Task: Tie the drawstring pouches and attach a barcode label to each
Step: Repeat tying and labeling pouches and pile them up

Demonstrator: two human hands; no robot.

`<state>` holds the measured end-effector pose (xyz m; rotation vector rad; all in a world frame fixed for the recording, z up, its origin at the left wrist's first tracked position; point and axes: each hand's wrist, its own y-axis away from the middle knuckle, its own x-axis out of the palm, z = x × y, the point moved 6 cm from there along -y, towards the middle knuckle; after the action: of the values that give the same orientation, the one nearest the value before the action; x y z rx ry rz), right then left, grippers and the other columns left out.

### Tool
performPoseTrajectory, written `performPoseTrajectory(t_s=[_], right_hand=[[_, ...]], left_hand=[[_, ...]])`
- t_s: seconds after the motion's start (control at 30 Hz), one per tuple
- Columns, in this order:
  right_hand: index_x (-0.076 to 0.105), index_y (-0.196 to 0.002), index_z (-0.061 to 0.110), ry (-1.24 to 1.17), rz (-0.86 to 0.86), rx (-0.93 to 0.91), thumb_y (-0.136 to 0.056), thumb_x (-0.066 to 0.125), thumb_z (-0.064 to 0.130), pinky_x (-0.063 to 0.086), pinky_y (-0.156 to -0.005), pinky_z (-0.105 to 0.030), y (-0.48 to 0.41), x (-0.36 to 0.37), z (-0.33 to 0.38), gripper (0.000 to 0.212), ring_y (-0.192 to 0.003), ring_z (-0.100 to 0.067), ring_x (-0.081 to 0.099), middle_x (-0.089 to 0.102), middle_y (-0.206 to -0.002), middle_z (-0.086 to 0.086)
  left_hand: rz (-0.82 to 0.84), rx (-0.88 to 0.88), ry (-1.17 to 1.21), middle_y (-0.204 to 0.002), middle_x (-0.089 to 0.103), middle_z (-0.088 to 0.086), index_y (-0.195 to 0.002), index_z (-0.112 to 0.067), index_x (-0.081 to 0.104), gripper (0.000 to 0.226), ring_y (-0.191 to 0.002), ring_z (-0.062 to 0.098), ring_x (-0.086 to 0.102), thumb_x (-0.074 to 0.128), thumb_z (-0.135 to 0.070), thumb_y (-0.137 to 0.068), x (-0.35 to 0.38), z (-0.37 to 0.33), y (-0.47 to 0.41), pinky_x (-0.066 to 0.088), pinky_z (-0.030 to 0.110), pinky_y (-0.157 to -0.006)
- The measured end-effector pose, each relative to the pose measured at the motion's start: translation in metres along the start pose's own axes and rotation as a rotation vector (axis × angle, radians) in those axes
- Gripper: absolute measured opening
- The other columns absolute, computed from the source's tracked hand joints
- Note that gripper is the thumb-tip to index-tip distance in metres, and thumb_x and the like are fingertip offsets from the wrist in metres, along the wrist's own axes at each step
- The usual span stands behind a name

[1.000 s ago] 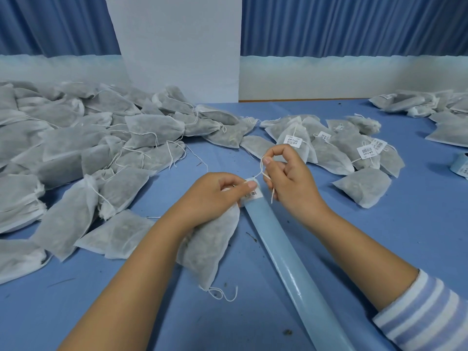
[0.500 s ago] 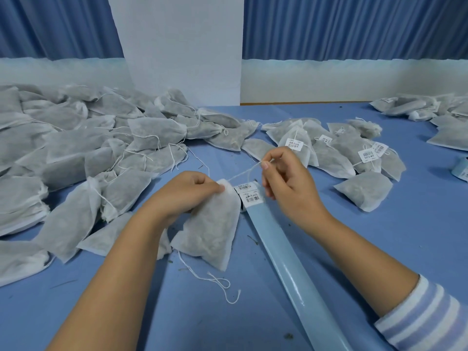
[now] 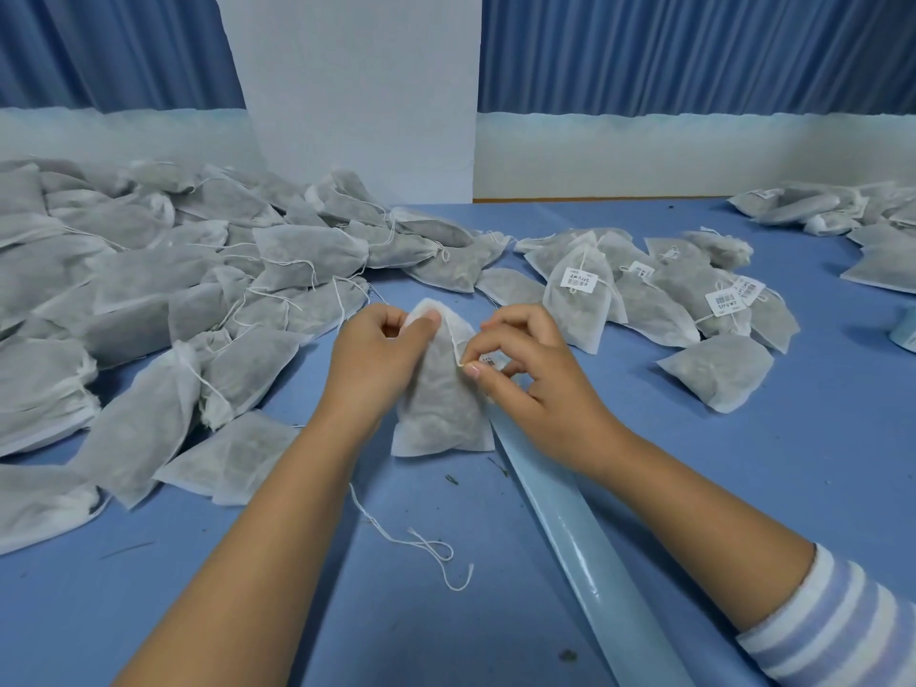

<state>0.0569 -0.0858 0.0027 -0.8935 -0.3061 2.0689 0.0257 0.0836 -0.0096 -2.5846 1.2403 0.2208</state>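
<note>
Since half a second ago the pouch (image 3: 436,409) has swung round, neck now toward the table's (image 3: 743,513) far edge. The left hand (image 3: 381,359) grips that neck; the right hand (image 3: 525,374) pinches its string (image 3: 452,339) and a barcode label (image 3: 489,361). Grey filling shows through the fabric, perhaps herbs. Along the left edge crowd untagged pouches (image 3: 148,300); tagged ones (image 3: 654,300) lie right of centre, print unreadable. A liner strip (image 3: 585,538) crosses the blue top, with blue curtains (image 3: 694,52) behind.

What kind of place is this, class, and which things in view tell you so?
Probably a packing workroom: a heap of filled pouches on a blue table, a smaller group already carrying barcode labels.
</note>
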Motion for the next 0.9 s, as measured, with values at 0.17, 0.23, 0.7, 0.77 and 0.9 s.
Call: performPoseTrajectory(t_s=[0.17, 0.23, 0.7, 0.77, 0.9], right_hand=[[0.060, -0.091, 0.037, 0.002, 0.056, 0.039, -0.095, 0.061, 0.018, 0.042, -0.090, -0.011, 0.000, 0.006, -0.004, 0.019, -0.138, 0.000, 0.028, 0.040, -0.134, 0.009], [0.061, -0.092, 0.033, -0.002, 0.057, 0.034, -0.095, 0.060, 0.018, 0.042, -0.088, -0.012, -0.001, 0.005, -0.005, 0.015, -0.134, 0.001, 0.035, 0.050, -0.126, 0.013], [0.065, -0.092, 0.015, -0.062, -0.109, 0.023, -0.094, 0.063, 0.012, 0.047, -0.086, -0.033, -0.005, -0.013, -0.010, 0.004, -0.086, -0.016, 0.057, 0.064, -0.088, 0.010], [0.065, -0.092, 0.017, -0.029, -0.084, 0.011, -0.093, 0.063, 0.012, 0.047, -0.089, -0.038, -0.005, -0.011, -0.009, 0.005, -0.091, -0.018, 0.059, 0.066, -0.092, 0.009], [0.066, -0.091, 0.024, -0.056, -0.044, 0.022, -0.091, 0.064, 0.017, 0.048, -0.093, -0.037, -0.005, -0.009, -0.009, 0.007, -0.099, -0.013, 0.061, 0.067, -0.096, 0.015]], left_hand=[[-0.041, -0.038, 0.163, -0.054, 0.047, -0.017, -0.069, -0.021, 0.052, 0.030, -0.051, 0.004, 0.043, 0.067, -0.036, -0.090, 0.004, -0.001, 0.004, 0.038, 0.027, -0.061], [-0.031, -0.077, 0.276, -0.062, 0.050, -0.008, -0.071, -0.019, 0.054, 0.028, -0.061, 0.013, 0.046, 0.067, -0.034, -0.091, 0.007, -0.002, 0.005, 0.042, 0.034, -0.066], [0.362, -0.210, 0.289, -0.096, 0.077, 0.008, -0.104, -0.009, 0.071, 0.042, -0.081, 0.016, 0.073, 0.073, -0.045, -0.082, 0.020, -0.007, 0.016, 0.060, 0.029, -0.069], [0.366, -0.171, 0.217, -0.096, 0.076, 0.012, -0.100, -0.007, 0.074, 0.036, -0.081, 0.016, 0.071, 0.073, -0.040, -0.084, 0.021, -0.009, 0.018, 0.059, 0.034, -0.075], [0.310, -0.169, 0.194, -0.088, 0.073, 0.013, -0.092, -0.009, 0.075, 0.020, -0.078, 0.018, 0.066, 0.072, -0.028, -0.087, 0.018, -0.007, 0.017, 0.055, 0.036, -0.077]])
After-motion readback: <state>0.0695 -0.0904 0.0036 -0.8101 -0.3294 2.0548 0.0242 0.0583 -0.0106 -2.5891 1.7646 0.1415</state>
